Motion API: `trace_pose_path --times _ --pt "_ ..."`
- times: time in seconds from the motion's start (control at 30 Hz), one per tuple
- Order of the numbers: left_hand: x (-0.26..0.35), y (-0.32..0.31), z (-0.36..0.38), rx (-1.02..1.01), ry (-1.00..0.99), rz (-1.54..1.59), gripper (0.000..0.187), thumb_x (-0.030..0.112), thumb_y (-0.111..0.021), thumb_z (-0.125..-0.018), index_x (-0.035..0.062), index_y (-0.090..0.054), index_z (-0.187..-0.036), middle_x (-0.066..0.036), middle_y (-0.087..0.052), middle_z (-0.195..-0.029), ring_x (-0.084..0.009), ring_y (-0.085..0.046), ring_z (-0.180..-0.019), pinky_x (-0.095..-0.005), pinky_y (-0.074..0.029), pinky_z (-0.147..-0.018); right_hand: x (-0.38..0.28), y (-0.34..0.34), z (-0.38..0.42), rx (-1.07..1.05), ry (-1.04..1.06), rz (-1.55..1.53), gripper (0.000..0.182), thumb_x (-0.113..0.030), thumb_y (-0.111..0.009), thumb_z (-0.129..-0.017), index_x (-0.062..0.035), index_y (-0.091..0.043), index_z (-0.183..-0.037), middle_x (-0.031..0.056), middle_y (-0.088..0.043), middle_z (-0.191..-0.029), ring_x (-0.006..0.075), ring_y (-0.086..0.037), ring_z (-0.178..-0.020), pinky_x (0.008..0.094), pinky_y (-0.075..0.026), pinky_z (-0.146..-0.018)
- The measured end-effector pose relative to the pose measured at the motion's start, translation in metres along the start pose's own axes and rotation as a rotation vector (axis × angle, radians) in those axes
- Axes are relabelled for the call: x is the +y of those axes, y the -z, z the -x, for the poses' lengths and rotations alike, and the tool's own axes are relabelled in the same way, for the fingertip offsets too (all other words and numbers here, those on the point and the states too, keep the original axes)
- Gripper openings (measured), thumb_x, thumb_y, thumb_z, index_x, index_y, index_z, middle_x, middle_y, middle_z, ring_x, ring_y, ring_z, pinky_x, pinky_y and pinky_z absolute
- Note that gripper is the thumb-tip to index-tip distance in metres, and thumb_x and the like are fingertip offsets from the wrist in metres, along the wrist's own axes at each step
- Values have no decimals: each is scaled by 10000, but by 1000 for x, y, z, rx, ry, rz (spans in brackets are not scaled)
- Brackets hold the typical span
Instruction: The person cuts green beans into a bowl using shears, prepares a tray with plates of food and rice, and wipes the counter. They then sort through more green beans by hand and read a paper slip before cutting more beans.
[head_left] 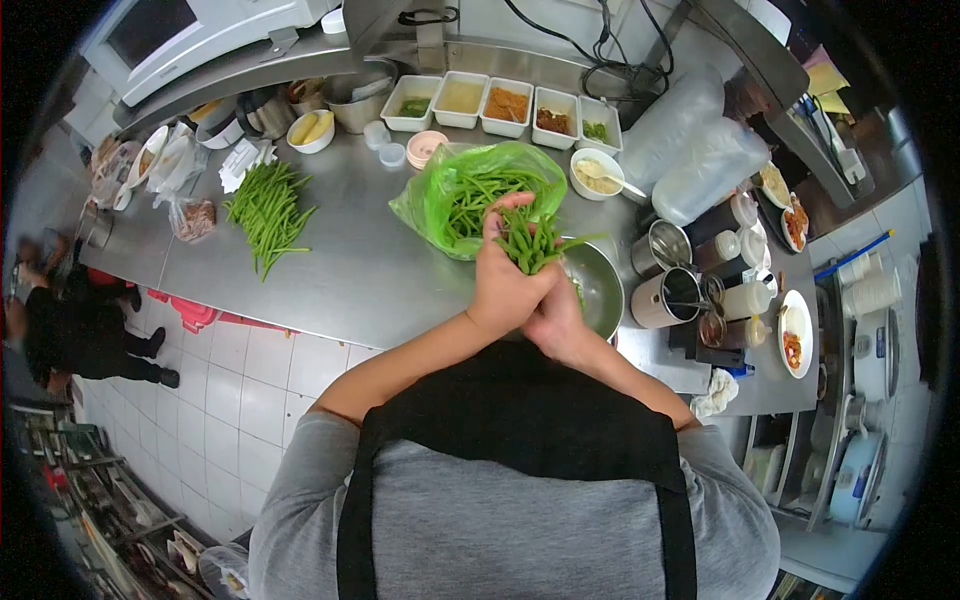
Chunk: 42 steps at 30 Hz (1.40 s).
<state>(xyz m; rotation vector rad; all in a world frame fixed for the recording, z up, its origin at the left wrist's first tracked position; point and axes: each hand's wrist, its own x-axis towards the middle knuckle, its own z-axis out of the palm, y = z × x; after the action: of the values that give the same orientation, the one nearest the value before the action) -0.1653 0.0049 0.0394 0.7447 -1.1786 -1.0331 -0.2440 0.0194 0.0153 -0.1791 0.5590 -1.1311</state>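
Note:
My left hand (503,275) grips a bunch of green beans (533,243) held upright over a round metal bowl (600,285). My right hand (556,318) is tucked under and against the left hand, its fingers closed around the lower ends of the same bunch. Just beyond the hands lies an open green plastic bag (440,205) with more beans inside. A loose pile of green beans (268,210) lies on the steel counter (350,270) to the left.
White rectangular tubs of ingredients (505,103) line the back of the counter, with small bowls beside them. Metal cups (668,297) and bottles stand right of the bowl, plates of food (795,332) further right. Another person (70,330) crouches on the tiled floor at left.

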Motion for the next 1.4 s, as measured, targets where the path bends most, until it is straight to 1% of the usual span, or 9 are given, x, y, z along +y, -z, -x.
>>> trace_pose_path --times 0.17,0.37,0.57,0.67,0.83,0.93,1.03,1.13,1.4 --pt "10 -4 -1 5 273 159 467 -30 -666 -675 16 -432 -1076 -29 -549 -911 -94 -530 -768 -231 -458 -690 1 -3 3 164 -2 -5 320 -270 -332 -944 -132 -467 -1199 68 -500 -1207 205 -480 -1117 369 -415 -921" --pt "-6 -19 19 3 260 120 450 -42 -687 -683 -2 -460 -1070 -48 -548 -939 -121 -544 -830 -258 -462 -729 -12 9 18 -12 67 -147 363 -274 -326 -943 -103 -470 -1230 105 -469 -1261 248 -449 -1151 392 -361 -971" --pt "3 -44 22 80 225 60 252 31 -687 -711 0 -529 -904 -43 -580 -792 -111 -550 -711 -258 -454 -640 -31 15 39 116 78 -84 382 -359 -368 -928 -102 -480 -1187 80 -499 -1204 258 -485 -1102 410 -362 -959" --pt "4 -48 10 135 332 104 215 34 -684 -723 -5 -540 -878 -45 -585 -778 -117 -553 -682 -261 -453 -623 -47 39 31 398 11 156 501 -448 -365 -914 -47 -466 -1198 118 -475 -1235 298 -420 -1168 421 -307 -993" --pt "15 -66 3 212 122 256 148 -38 -618 -766 -8 -530 -881 -63 -594 -796 -162 -606 -748 -261 -468 -647 -73 53 45 53 229 532 652 -572 -260 -893 -42 -434 -1231 153 -217 -1415 280 -138 -1310 433 -87 -1059" --pt "27 -89 16 211 183 289 195 -44 -638 -740 -7 -519 -890 -62 -581 -806 -151 -589 -752 -260 -465 -673 -75 42 57 29 203 399 574 -528 -293 -906 -84 -435 -1240 127 -319 -1373 276 -242 -1282 432 -166 -1053" --pt "0 -103 33 231 157 157 322 -77 -632 -718 12 -481 -987 -56 -552 -844 -152 -571 -760 -289 -475 -719 -69 43 52 -237 38 -94 459 -441 -325 -926 -112 -454 -1220 95 -445 -1285 251 -401 -1192 405 -302 -1002" --pt "-15 -106 44 216 61 10 506 -34 -688 -652 6 -404 -1069 -52 -532 -876 -131 -549 -750 -264 -461 -701 -70 42 53 -144 -46 -247 415 -341 -324 -946 -59 -440 -1228 124 -473 -1242 281 -459 -1134 406 -348 -984" --pt "-2 -104 40 132 120 -34 582 -76 -657 -667 64 -371 -1155 -56 -531 -887 -131 -545 -813 -275 -465 -739 -65 44 54 -48 -46 -135 376 -325 -325 -936 -78 -476 -1176 95 -523 -1188 238 -512 -1071 386 -398 -934"
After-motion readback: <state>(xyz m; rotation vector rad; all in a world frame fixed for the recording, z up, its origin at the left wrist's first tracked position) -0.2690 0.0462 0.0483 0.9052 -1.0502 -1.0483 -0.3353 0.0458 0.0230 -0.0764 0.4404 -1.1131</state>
